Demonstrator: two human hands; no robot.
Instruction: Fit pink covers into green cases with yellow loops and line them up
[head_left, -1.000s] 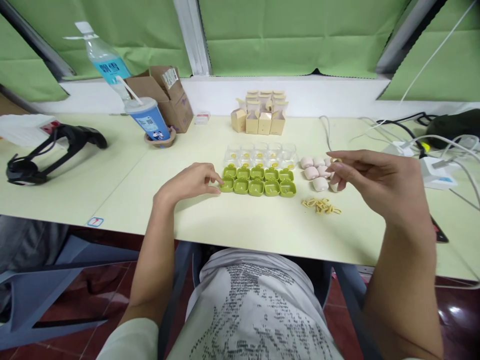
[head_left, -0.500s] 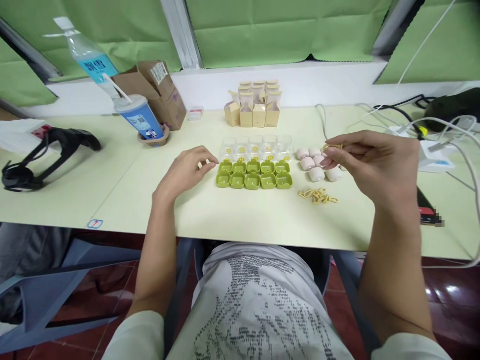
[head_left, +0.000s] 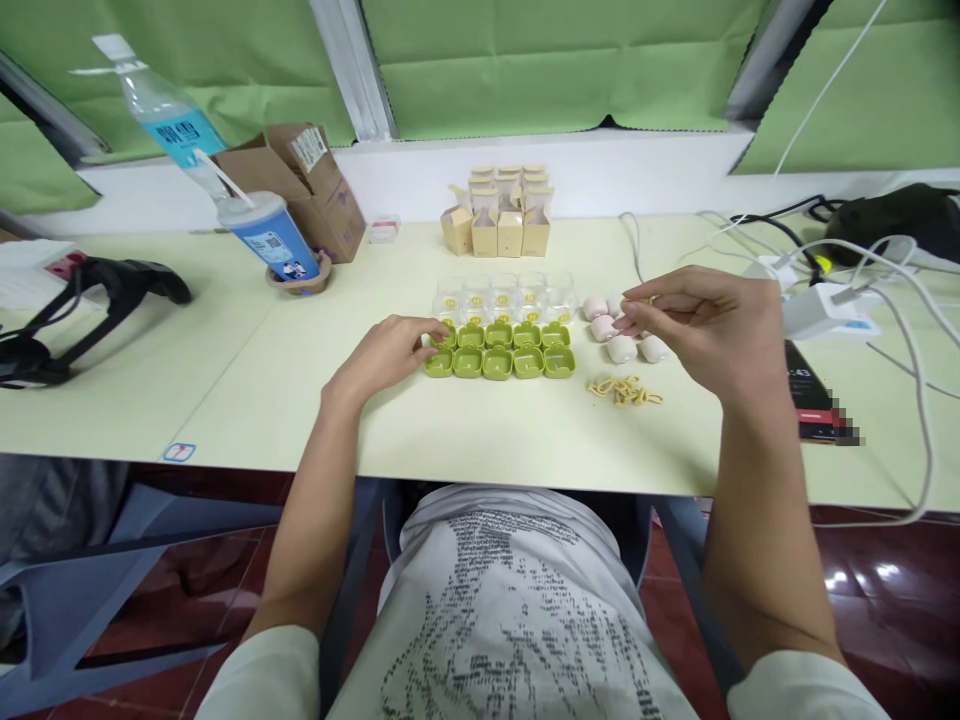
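My right hand (head_left: 705, 325) is raised over the pale pink rounded pieces (head_left: 621, 348), its fingertips pinched on a small yellow cord loop (head_left: 637, 299) that they mostly hide. A little heap of similar yellow loops (head_left: 624, 390) lies on the table below it. My left hand (head_left: 386, 358) reaches over the left end of two rows of small green square cases (head_left: 498, 362). Its thumb and fingers are apart with nothing between them; whether they touch the end case I cannot tell. Behind the green cases stands a row of clear plastic covers (head_left: 503, 297) with yellow marks.
Small open cardboard boxes (head_left: 497, 230) stand by the wall. To the left are a blue cup (head_left: 279, 245), a plastic bottle (head_left: 176, 125), a brown carton (head_left: 330, 210) and a black headset-like object (head_left: 112, 290). White cables, a power strip (head_left: 829, 310) and a phone (head_left: 814, 395) lie right.
My left hand has moved right, its fingers now over the left end of the green cases. My right hand has shifted left with the yellow loop. The view has shifted slightly.
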